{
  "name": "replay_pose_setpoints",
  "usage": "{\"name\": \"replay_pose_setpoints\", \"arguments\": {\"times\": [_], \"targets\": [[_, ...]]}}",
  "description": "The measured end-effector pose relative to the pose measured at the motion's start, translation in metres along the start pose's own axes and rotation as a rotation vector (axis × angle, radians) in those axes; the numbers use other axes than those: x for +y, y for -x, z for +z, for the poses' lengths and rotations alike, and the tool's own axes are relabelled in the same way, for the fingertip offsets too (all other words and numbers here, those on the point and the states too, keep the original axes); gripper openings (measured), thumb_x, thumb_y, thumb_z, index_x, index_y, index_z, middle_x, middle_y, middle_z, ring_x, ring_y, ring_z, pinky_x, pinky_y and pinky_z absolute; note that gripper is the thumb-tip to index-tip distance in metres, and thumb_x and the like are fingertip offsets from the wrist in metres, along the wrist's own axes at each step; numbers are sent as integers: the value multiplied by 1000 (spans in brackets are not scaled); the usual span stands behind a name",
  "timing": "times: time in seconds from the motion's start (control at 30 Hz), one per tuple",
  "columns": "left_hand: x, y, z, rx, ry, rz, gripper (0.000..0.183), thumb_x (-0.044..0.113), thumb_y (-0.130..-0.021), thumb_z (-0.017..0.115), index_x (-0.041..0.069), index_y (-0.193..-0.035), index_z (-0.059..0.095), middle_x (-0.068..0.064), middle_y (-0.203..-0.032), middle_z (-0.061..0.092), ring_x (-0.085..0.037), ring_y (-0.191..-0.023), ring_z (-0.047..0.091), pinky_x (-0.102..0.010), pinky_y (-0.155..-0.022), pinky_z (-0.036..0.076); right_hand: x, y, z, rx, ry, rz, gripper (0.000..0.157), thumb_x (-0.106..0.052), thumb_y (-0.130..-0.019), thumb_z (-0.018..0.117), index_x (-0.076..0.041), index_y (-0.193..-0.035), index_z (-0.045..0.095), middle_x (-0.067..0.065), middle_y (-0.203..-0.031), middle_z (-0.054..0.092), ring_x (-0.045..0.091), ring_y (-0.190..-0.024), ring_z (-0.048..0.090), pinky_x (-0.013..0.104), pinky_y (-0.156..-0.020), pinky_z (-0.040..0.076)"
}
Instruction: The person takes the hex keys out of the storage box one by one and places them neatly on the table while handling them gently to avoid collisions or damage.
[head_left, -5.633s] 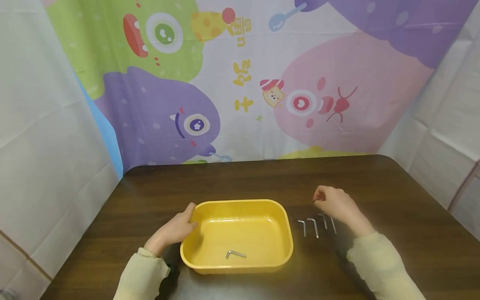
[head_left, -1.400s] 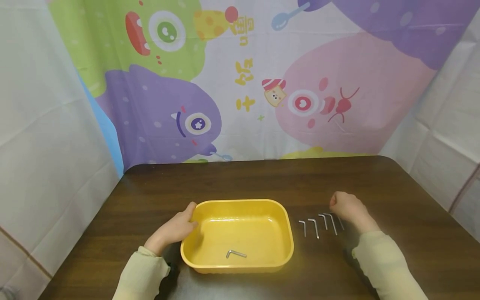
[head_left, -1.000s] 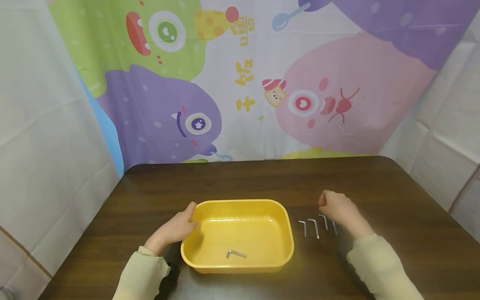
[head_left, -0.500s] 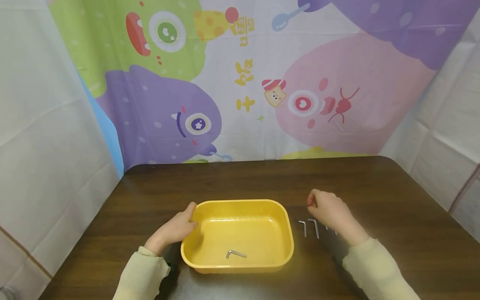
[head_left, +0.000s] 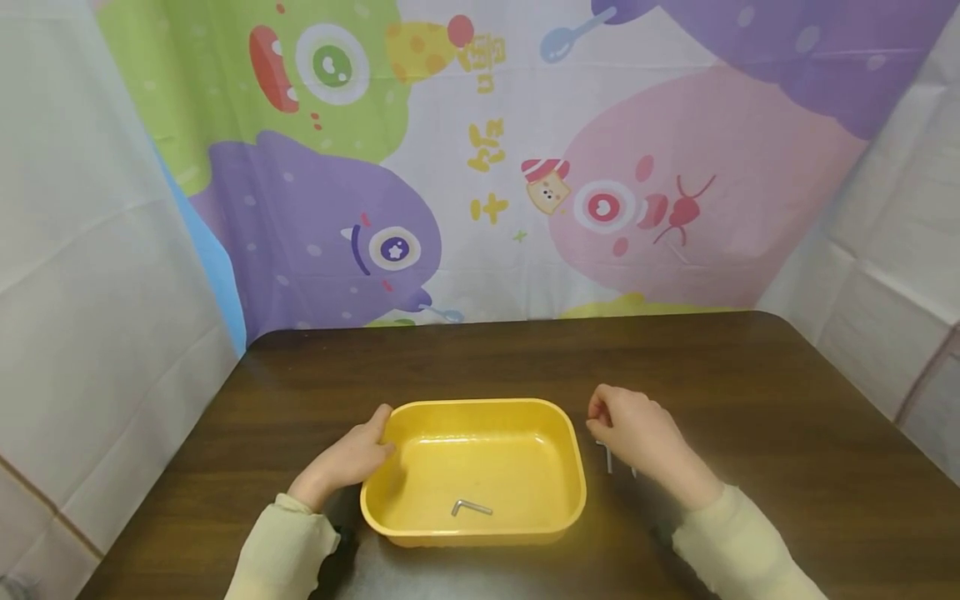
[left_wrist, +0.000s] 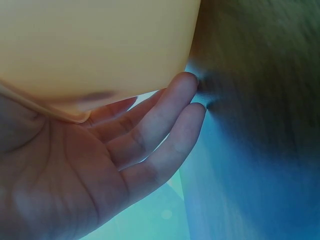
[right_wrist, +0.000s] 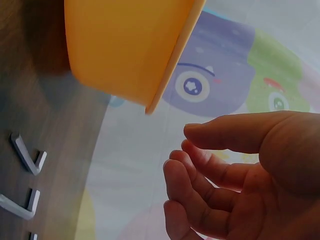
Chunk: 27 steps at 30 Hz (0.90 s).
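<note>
At the left end of a yellow plastic tray (head_left: 487, 467) my left hand (head_left: 348, 458) holds the rim, thumb over the edge. The left wrist view shows its fingers (left_wrist: 172, 100) curled along the outside wall. One L-shaped hex key (head_left: 474, 507) lies inside the tray near the front. My right hand (head_left: 637, 429) hovers just right of the tray, over the left end of a row of hex keys. In the right wrist view its thumb and loosely bent fingers (right_wrist: 177, 182) stand apart with nothing between them. A hex key (head_left: 610, 460) shows beside it; the hand hides most others.
The dark wooden table (head_left: 450, 358) carries everything. A cartoon-printed curtain (head_left: 495, 250) hangs at its back edge, and pale sheets (head_left: 90, 275) flank both sides. Below the tray in the right wrist view, metal hex keys (right_wrist: 22, 205) lie on the table.
My right hand has swept left along the row of hex keys, from its right end to beside the tray, now covering different keys. The left hand and tray have stayed put.
</note>
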<state>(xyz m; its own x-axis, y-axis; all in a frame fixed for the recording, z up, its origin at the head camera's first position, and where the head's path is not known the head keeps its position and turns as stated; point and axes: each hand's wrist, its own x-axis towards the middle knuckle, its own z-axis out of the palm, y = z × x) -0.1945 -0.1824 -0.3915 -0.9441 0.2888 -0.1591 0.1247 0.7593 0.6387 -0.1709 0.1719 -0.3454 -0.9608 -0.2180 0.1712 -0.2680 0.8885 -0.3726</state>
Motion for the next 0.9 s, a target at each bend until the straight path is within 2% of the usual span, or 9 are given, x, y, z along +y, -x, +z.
{"name": "replay_pose_setpoints", "arguments": {"times": [0.17, 0.47, 0.63, 0.9], "targets": [[-1, 1, 0, -1, 3, 1, 44, 5, -89, 44, -6, -129, 29, -26, -118, 51, -23, -88, 55, -39, -80, 45, -8, 1, 3, 6, 5, -9, 7, -14, -78, 62, -13, -78, 55, -4, -66, 48, 11, -56, 44, 27, -52, 36], [-1, 1, -1, 2, 3, 6, 46, 5, -88, 44, -6, -130, 28, -26, -118, 51, -21, -86, 55, -37, -77, 45, -25, 6, 11, 51, 24, -91, 6, -12, -77, 61, -13, -75, 55, -5, -66, 47, 10, -58, 42, 26, -52, 36], [-2, 1, -1, 5, -7, 17, 48, 5, -88, 43, -7, -131, 27, -28, -122, 48, -23, -91, 55, -39, -80, 45, -34, 6, 17, 31, 29, -102, 7, -11, -77, 61, -13, -74, 55, -5, -66, 46, 10, -58, 42, 25, -52, 36], [0, 0, 0, 4, 3, 6, 45, 5, -87, 44, -5, -129, 29, -26, -116, 52, -22, -86, 55, -37, -77, 45, -49, 5, 27, 24, 7, -142, 13, -12, -76, 65, -13, -72, 53, -7, -65, 46, 9, -56, 41, 25, -51, 35]]}}
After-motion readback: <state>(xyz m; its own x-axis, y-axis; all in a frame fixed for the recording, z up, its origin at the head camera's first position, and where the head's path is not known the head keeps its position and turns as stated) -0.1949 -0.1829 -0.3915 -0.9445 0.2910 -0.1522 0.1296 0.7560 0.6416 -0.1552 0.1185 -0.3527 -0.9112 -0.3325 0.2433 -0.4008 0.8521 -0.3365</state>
